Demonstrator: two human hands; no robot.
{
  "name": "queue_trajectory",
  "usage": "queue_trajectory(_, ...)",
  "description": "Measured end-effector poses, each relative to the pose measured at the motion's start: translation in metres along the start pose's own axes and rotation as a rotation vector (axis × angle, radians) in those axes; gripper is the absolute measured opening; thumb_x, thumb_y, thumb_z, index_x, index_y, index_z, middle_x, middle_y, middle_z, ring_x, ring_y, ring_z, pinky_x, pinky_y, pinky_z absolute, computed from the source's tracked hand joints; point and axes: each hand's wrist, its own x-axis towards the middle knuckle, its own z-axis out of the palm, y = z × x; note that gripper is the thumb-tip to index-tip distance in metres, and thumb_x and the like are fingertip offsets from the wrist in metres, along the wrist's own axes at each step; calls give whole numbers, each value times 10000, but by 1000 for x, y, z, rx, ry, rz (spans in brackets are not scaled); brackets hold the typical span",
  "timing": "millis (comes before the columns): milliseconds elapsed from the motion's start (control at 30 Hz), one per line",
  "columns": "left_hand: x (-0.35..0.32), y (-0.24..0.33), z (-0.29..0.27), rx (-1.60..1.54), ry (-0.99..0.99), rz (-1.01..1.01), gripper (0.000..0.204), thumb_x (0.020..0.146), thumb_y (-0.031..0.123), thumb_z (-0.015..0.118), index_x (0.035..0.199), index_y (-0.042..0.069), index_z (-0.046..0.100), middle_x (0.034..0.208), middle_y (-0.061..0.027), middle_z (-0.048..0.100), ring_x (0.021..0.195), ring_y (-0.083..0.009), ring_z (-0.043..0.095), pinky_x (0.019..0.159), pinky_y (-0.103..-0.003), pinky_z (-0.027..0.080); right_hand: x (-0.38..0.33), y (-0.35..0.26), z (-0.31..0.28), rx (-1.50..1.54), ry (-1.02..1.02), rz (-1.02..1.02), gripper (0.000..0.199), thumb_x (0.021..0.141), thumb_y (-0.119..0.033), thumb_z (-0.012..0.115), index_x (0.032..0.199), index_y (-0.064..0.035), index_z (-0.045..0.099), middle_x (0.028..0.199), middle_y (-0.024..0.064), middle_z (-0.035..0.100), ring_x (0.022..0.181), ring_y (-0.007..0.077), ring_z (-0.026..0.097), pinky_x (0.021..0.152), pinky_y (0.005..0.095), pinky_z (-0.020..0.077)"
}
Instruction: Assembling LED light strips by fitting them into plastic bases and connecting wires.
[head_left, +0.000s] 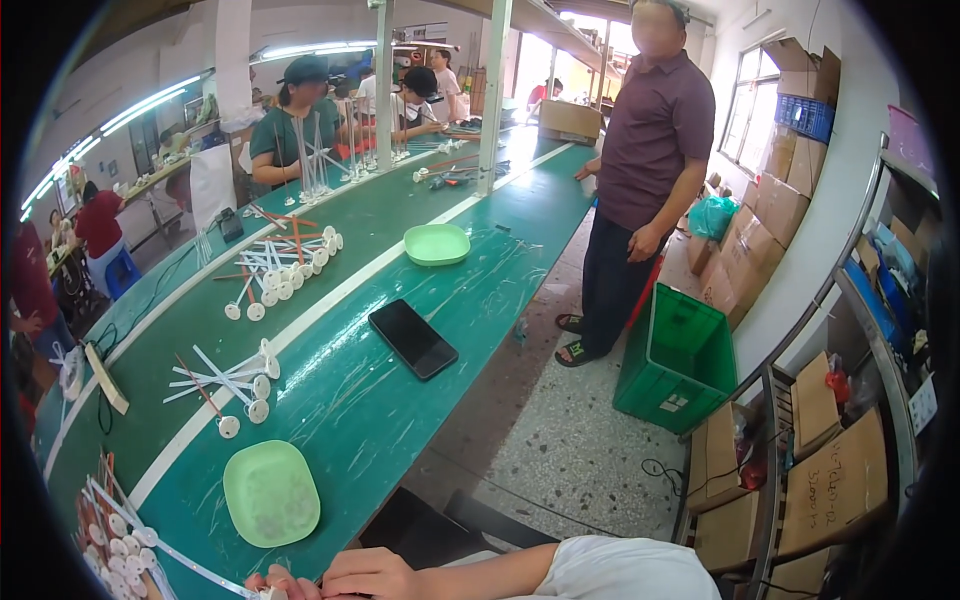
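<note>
At the bottom edge of the view, the person's two hands meet over the near end of the long green counter (400, 400). The right hand (368, 574), coming in on a white-sleeved forearm, lies curled with its fingers folded over the left hand (268, 583), of which only the fingertips show. Between them sits a small white plastic disc-headed stick (268, 593), pinched at the fingertips; which hand actually grips it cannot be told, since the frame cuts them off. Just above the hands lies a pale green rounded-square plastic tray (271, 493), flat on the counter. To the left of it, at the counter's corner, is a heap of white disc-headed sticks (115, 525) mixed with a few orange rods. Farther up the counter lie a smaller scatter of the same sticks (235, 380), a black smartphone (412, 338) face up, a second pale green tray (437, 244) and a larger pile of sticks (285, 265). A person in a maroon shirt (650, 140) stands in the aisle beside a green plastic crate (680, 360).
</note>
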Motion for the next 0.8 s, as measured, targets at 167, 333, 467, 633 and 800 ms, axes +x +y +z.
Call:
queue_trajectory(167,4,-2,8,-4,23,60,355,962,287,558,1217,45,505,1005,-105,558,875,-225,512,787,-336,419,4,4,-3,22,-22,11,63,791,-44,740,815,-21,687,835,126,669,684,308,648,578,376,514)
queue_trajectory(333,10,-3,-11,77,53,56,342,966,256,553,1217,25,531,1017,-165,618,910,-270,575,853,-365,453,1,7,-13,-60,-10,24,54,806,-45,734,825,-27,687,844,127,671,702,317,650,595,382,520)
queue_trajectory(467,2,-15,-13,595,178,222,328,942,123,617,1218,-38,545,1097,-192,637,979,-279,606,856,-378,494,0,7,-20,-52,47,69,69,816,-22,725,870,-10,684,871,134,676,693,300,647,599,361,526)
queue_trajectory(633,7,-23,-7,639,308,293,272,898,84,695,1109,-71,620,967,-156,669,860,-256,650,787,-375,551,10,10,-41,-195,146,136,107,793,-3,739,883,-21,684,824,143,675,710,301,665,645,360,541)
queue_trajectory(800,15,-20,-19,445,84,50,546,776,19,763,1266,-71,542,1222,-191,582,1119,-278,590,1002,-400,481,30,16,-79,-209,245,257,83,880,82,578,865,37,646,806,88,648,592,116,553,519,249,450)
